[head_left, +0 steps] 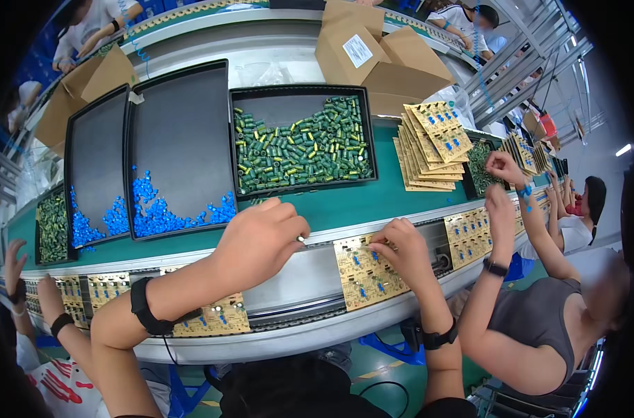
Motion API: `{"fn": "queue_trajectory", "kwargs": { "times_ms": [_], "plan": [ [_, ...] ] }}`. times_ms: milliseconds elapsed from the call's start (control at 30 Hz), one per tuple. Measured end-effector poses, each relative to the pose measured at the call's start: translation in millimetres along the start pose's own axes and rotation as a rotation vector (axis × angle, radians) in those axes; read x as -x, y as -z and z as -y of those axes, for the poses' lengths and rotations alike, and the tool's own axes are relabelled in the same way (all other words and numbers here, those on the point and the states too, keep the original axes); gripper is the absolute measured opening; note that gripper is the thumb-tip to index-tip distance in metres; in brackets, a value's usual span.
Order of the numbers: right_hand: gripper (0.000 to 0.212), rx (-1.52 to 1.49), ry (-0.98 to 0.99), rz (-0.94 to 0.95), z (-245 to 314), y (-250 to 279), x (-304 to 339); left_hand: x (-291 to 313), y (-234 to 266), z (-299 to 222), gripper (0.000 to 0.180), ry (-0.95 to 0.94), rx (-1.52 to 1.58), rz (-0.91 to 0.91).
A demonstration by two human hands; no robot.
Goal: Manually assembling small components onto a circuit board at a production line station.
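My left hand (pixel 263 233) is closed in a pinch above the conveyor, just in front of the tray of green capacitors. Between its fingertips shows the pale end of a small capacitor (pixel 301 239). On the conveyor to its right lies a tan circuit board (pixel 352 286) with several blue parts standing on it. My right hand (pixel 405 252) is over this board's far right part, thumb and fingers pressed together at its surface. Whatever those fingers hold, if anything, is hidden. Part of another board (pixel 232 318) with blue and pale-topped parts shows below my left forearm.
A black tray (pixel 369 179) full of green capacitors stands behind the conveyor. Left of it, black trays (pixel 181 118) hold blue parts. Stacked circuit boards (pixel 439 132) and open cardboard boxes (pixel 400 73) stand farther back. Co-workers' arms (pixel 498 292) reach in on both sides.
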State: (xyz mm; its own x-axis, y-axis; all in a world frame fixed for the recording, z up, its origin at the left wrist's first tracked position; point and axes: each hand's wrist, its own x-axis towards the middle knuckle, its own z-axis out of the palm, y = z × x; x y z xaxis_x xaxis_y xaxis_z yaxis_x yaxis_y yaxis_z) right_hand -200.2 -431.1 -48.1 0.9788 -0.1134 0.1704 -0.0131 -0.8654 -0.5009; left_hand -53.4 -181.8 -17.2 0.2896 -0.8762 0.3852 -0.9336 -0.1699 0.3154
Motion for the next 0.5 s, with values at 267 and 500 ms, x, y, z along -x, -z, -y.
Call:
{"fn": "queue_trajectory", "kwargs": {
  "times_ms": [267, 500],
  "plan": [
    [0.016, -0.085, 0.178, -0.047, 29.2, -37.8, -8.9, -13.1, 12.9, 4.8, 0.02, 0.68, 1.183, 0.245],
    [0.018, 0.017, 0.197, -0.012, 42.8, 0.0, -42.7, -2.6, 10.8, 2.6, 0.017, 0.679, 1.144, 0.19]
  ]
}}
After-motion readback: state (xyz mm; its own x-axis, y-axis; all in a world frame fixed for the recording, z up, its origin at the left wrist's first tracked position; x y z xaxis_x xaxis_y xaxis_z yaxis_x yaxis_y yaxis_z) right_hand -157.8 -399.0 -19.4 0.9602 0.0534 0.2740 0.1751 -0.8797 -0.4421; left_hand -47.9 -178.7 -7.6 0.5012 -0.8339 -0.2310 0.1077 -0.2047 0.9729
